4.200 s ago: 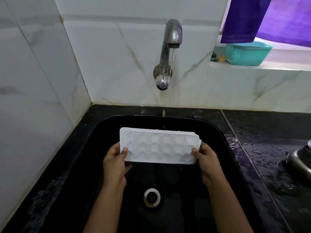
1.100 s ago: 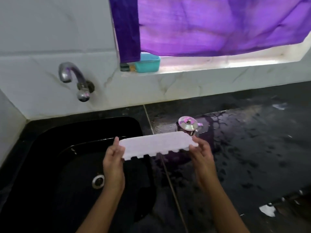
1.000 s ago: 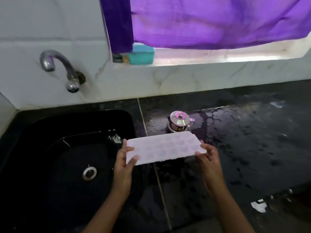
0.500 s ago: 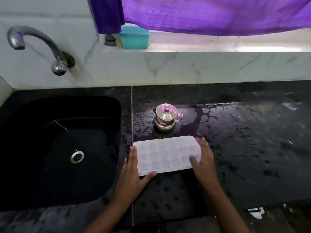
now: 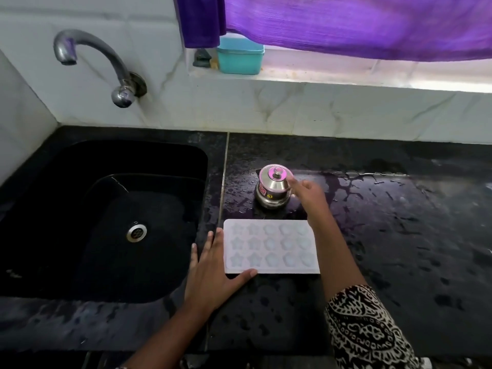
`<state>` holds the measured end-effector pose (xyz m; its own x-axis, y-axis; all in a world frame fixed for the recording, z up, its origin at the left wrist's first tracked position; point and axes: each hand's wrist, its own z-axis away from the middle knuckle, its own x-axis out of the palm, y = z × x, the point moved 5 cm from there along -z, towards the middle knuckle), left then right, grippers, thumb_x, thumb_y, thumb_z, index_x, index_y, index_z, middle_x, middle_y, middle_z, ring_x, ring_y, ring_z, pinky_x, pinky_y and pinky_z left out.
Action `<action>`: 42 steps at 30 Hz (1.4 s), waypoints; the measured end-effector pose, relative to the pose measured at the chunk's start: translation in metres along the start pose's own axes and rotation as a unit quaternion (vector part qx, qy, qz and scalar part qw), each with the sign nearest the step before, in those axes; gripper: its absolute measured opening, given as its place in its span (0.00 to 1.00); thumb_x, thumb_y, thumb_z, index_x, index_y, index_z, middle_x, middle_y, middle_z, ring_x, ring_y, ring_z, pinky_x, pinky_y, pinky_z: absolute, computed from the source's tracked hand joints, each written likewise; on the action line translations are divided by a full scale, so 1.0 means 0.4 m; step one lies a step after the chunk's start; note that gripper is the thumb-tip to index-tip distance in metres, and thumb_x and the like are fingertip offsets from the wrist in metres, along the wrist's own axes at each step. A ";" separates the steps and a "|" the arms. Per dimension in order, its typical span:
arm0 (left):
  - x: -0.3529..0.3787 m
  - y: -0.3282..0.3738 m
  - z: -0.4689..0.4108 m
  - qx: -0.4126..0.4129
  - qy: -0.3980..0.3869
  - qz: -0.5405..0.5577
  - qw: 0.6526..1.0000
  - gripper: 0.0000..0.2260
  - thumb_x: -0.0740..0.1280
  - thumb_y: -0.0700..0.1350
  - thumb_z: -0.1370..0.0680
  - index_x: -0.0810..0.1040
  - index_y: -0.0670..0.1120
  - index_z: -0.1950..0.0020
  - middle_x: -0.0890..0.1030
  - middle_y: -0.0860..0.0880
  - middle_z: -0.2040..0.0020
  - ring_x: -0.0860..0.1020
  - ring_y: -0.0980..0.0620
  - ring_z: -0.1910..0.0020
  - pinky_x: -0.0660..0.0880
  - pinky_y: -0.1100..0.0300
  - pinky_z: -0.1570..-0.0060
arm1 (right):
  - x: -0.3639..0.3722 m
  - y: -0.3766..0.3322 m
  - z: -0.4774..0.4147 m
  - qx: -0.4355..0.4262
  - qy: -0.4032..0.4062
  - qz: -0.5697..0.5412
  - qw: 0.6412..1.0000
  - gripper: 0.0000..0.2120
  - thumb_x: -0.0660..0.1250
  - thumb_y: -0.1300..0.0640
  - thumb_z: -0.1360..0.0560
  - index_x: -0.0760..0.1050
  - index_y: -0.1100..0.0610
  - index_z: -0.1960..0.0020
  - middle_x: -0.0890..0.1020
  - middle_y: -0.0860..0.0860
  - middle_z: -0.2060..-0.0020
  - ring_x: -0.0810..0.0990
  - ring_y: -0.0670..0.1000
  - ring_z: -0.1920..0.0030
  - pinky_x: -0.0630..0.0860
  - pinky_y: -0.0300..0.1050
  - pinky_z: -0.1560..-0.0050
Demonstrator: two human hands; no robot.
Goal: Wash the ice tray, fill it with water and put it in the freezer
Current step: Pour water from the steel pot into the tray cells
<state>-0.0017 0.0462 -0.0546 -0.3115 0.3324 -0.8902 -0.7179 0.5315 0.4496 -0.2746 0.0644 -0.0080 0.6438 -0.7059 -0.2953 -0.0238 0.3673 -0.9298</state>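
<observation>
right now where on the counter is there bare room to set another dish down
Free: the wet black counter right of the ice tray, and the front strip below the tray. Crowded: the patch beside the sink, where the left hand, the tray, the lidded steel pot and the right hand cluster.

The ice tray lies flat on the counter, just right of the left hand's fingers. Behind it, a steel pot stands beside the right hand's fingers. The sink lies left.
</observation>
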 end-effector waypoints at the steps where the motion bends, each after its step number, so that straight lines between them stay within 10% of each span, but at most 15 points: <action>1: -0.001 0.001 0.000 -0.001 -0.002 0.001 1.000 0.55 0.46 0.82 0.37 0.43 0.49 0.20 0.46 0.54 0.20 0.37 0.63 0.26 0.31 0.56 0.28 | 0.004 0.009 0.001 0.002 -0.011 -0.057 0.998 0.19 0.69 0.47 0.26 0.68 0.57 0.67 0.73 0.53 0.70 0.69 0.50 0.67 0.65 0.42 0.65; 12: 0.003 0.003 -0.002 -0.002 -0.008 -0.022 1.000 0.57 0.48 0.83 0.38 0.40 0.49 0.20 0.45 0.55 0.20 0.37 0.63 0.25 0.32 0.55 0.27 | 0.068 -0.001 -0.004 -0.014 0.039 -0.451 0.892 0.18 0.61 0.71 0.24 0.62 0.57 0.68 0.71 0.43 0.80 0.71 0.40 0.75 0.70 0.31 0.68; 42: -0.008 0.006 0.001 0.037 0.010 -0.003 0.999 0.52 0.52 0.78 0.32 0.42 0.45 0.20 0.48 0.51 0.20 0.43 0.54 0.21 0.33 0.50 0.28 | 0.000 -0.055 0.215 -0.050 0.044 -0.309 0.949 0.17 0.65 0.69 0.27 0.64 0.57 0.69 0.73 0.48 0.77 0.70 0.46 0.73 0.72 0.37 0.69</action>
<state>-0.0024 0.0467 -0.0506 -0.3198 0.3145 -0.8938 -0.6717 0.5900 0.4479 -0.2084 0.1084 0.0311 0.4920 -0.8176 0.2991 0.2618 -0.1888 -0.9465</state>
